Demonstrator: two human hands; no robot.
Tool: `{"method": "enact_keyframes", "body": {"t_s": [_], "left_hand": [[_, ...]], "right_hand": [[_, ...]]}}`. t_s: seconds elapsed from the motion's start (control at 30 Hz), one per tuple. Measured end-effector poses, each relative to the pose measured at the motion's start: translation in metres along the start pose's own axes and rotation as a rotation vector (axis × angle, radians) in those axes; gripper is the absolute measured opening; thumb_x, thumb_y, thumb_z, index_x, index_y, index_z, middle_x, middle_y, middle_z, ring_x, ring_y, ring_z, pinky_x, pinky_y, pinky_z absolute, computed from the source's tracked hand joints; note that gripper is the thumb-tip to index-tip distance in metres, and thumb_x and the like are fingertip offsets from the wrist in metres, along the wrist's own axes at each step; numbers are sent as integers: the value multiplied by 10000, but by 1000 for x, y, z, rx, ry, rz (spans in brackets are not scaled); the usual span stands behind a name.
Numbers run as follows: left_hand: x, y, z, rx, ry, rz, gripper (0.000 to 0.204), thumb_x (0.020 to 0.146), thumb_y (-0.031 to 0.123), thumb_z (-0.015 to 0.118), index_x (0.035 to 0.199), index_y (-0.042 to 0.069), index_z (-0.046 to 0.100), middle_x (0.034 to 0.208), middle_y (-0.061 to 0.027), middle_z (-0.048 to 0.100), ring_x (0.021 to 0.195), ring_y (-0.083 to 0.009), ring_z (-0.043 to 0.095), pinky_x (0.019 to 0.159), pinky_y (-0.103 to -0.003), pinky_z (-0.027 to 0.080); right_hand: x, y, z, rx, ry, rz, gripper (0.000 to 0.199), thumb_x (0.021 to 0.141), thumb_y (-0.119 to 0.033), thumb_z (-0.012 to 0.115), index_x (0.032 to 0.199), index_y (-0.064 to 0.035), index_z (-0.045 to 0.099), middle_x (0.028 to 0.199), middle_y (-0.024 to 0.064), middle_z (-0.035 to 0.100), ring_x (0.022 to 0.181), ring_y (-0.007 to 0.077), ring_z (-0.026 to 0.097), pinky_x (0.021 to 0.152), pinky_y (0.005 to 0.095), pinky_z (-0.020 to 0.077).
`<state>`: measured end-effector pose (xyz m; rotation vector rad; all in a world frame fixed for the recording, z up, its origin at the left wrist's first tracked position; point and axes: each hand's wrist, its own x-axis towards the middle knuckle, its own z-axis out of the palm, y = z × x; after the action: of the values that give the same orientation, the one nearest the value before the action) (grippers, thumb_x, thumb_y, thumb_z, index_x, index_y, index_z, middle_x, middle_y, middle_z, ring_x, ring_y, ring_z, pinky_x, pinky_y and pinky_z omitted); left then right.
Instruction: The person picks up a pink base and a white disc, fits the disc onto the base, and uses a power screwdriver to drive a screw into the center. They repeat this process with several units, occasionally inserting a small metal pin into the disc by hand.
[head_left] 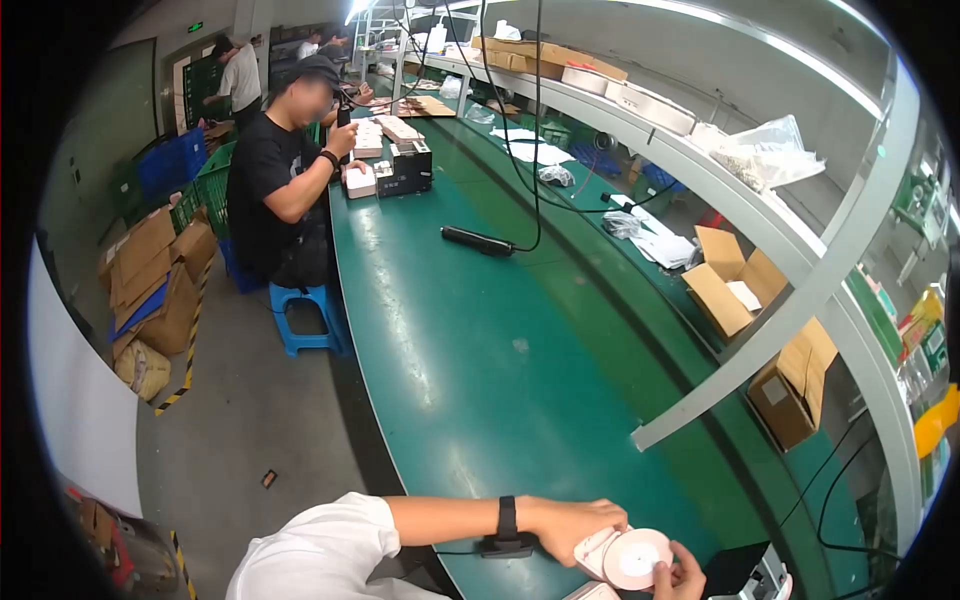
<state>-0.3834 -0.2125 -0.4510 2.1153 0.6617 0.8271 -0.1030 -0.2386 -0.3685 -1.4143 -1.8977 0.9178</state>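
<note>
At the near right end of the green table, my left hand is closed on the upper side of a pale pink plastic housing. A round pale pink disc with a white centre lies against the housing, facing up. My right hand pinches the right edge of this disc between thumb and fingers. Part of another pale pink piece shows below, cut off by the lower edge. Under my left wrist sits a small black device with a cable.
A black device with a white-grey side stands right of my right hand. A grey shelf post slants down to the table. A black electric screwdriver lies on its cord. Further off, a seated co-worker handles pale parts beside a black box.
</note>
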Motion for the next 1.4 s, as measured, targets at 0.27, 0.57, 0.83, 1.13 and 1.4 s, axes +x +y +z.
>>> {"method": "enact_keyframes", "body": {"t_s": [0.27, 0.57, 0.83, 1.13, 1.4], "left_hand": [[-14, 8, 6, 66, 175, 10, 964, 644, 160, 869, 1458, -41, 394, 1425, -203, 509, 1337, -394, 474, 1137, -465, 423], [-11, 9, 7, 13, 144, -55, 1046, 709, 207, 859, 1572, -17, 314, 1511, -241, 452, 1408, -405, 438, 1190, -506, 367], [9, 47, 28, 415, 58, -109, 921, 777, 393, 828, 1549, 79, 435, 1580, -238, 400, 1461, -409, 400, 1186, -693, 260], [27, 55, 31, 343, -69, -181, 800, 819, 407, 796, 1512, 128, 511, 1675, -241, 286, 1512, -424, 350, 1206, -723, 167], [55, 54, 54, 320, -43, -187, 797, 824, 378, 791, 1519, 124, 494, 1686, -252, 257, 1530, -453, 306, 1202, -719, 177]], "right_hand": [[0, -10, 13, 1, -243, 85, 628, 925, -152, 799, 1464, 60, 556, 953, 91, 734, 831, 159, 684, 711, 294, 543], [-44, -39, -20, -575, -89, -61, 548, 823, -255, 882, 1246, 21, 669, 748, 146, 694, 656, 296, 668, 677, 389, 551], [-81, -53, -61, -1182, 1173, -374, 491, 877, -235, 843, 1172, 91, 626, 860, 181, 670, 763, 356, 682, 721, 402, 570], [-108, 16, -59, -252, 1063, 157, 556, 925, -205, 824, 1277, 147, 576, 1071, 274, 702, 941, 366, 716, 865, 428, 581], [-135, 43, -70, 323, 1033, -90, 471, 998, -225, 755, 1260, 118, 564, 1012, 202, 677, 801, 278, 663, 729, 390, 581]]}}
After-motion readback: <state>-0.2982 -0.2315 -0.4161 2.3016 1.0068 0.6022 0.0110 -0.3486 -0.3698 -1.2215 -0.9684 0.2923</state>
